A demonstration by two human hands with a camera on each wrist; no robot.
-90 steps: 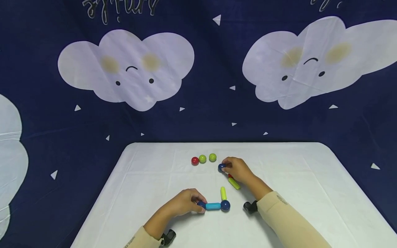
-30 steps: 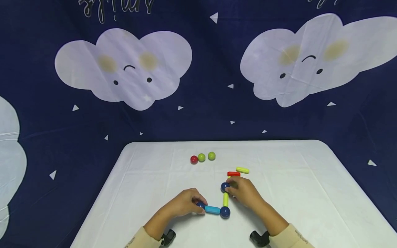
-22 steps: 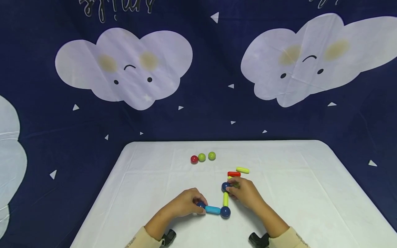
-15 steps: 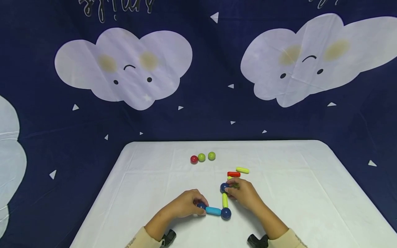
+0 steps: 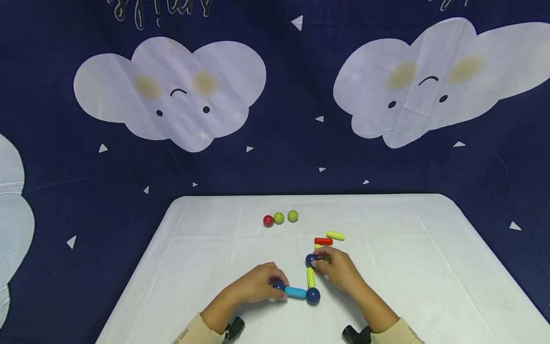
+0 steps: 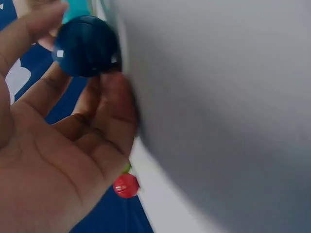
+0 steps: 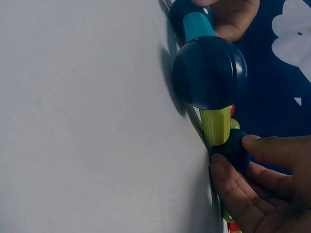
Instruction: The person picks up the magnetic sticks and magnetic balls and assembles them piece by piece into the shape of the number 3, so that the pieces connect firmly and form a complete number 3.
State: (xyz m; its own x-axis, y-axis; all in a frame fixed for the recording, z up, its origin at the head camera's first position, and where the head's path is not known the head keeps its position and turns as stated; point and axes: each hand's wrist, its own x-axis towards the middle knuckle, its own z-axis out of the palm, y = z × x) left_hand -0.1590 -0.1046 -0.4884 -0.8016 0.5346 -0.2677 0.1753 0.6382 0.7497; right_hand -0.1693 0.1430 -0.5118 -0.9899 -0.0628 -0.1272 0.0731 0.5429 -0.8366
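Observation:
In the head view, my left hand (image 5: 258, 283) pinches a dark blue ball (image 5: 279, 285) at the left end of a light blue rod (image 5: 295, 292). That rod's other end meets a second dark blue ball (image 5: 312, 296) at the corner. From the corner, a yellow-green rod (image 5: 311, 278) runs away from me to a third dark blue ball (image 5: 311, 260), which my right hand (image 5: 339, 268) holds between thumb and fingers. The right wrist view shows this yellow-green rod (image 7: 215, 126) touching both the corner ball (image 7: 209, 73) and the held ball (image 7: 233, 150).
Beyond my right hand lie a red rod (image 5: 323, 241), a yellow rod (image 5: 335, 235) and another yellow-green piece, partly hidden by the fingers. Farther back on the white table (image 5: 386, 224) sit a red ball (image 5: 268, 220) and two green balls (image 5: 279, 218). A dark cloud-print cloth hangs behind.
My right hand has brought its blue ball toward me, onto the far end of the yellow-green rod. The loose rods behind are uncovered. My left hand keeps its hold, almost still.

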